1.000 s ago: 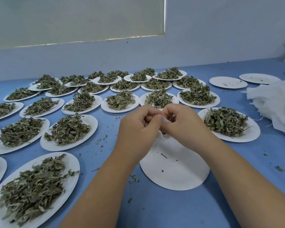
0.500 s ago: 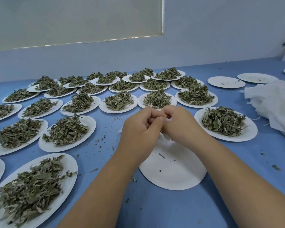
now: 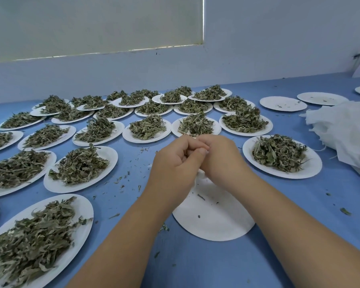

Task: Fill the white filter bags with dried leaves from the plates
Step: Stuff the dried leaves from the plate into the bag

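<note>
At 7 o'clock, nearest the person, a heaped plate (image 3: 85, 206) of dried leaves (image 3: 33, 231) sits on the blue table (image 3: 195, 267). Just ahead at centre lies a nearly bare plate (image 3: 216, 223) holding only crumbs. The left hand (image 3: 173, 163) and right hand (image 3: 222, 159) meet above its far rim.

Both sets of fingers (image 3: 200, 151) are curled tight and pinch the same filter bag (image 3: 201, 176). Only a white scrap of it shows beneath the knuckles, so how full it is cannot be told. The step looks like working the bag's mouth, opening or closing it.

To do this well, the person should hold the bag over the bare plate so that any spill lands there. The pinch should be light and on the fabric's edge only, because thin fabric tears and dry leaf crumbles.

The next full plate (image 3: 312, 169) waits at 2 o'clock, within easy reach. Beyond it, at 3 o'clock, lies the heap of spare bags (image 3: 345, 129). Rows of loaded plates (image 3: 148, 129) run from 10 to 1 o'clock, so much filling appears to remain.
</note>
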Available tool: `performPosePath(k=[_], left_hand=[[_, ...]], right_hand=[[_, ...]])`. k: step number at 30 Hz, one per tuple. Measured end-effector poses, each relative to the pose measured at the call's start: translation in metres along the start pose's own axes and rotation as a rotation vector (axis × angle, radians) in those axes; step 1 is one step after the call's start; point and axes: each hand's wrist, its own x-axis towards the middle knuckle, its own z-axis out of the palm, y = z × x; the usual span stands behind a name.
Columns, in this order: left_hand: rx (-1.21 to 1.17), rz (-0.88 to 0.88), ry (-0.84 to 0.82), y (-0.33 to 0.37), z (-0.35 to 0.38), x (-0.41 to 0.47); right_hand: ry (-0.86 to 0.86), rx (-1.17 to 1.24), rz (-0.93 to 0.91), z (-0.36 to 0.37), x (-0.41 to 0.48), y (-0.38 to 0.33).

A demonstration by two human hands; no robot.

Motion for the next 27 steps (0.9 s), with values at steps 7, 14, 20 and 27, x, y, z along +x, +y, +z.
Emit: performPosePath(k=[7,14,20,27], left_hand=[[-0.018,0.045,0.16,0.001,-0.007,0.002],[0.136,0.096,0.164,0.0,-0.015,0.006],[0.313,0.124,-0.042,-0.009,-0.018,0.009],[0.359,0.071,0.006,-0.017,-0.019,0.01]], right_hand=[[-0.14,0.485,-0.052,-0.014,-0.011,-0.002],[-0.021,0.722,0.074,-0.023,-0.009,-0.003],[0.006,0.946,0.11,-0.03,-0.009,-0.002],[-0.09,1.208,0.104,-0.032,-0.005,0.0]])
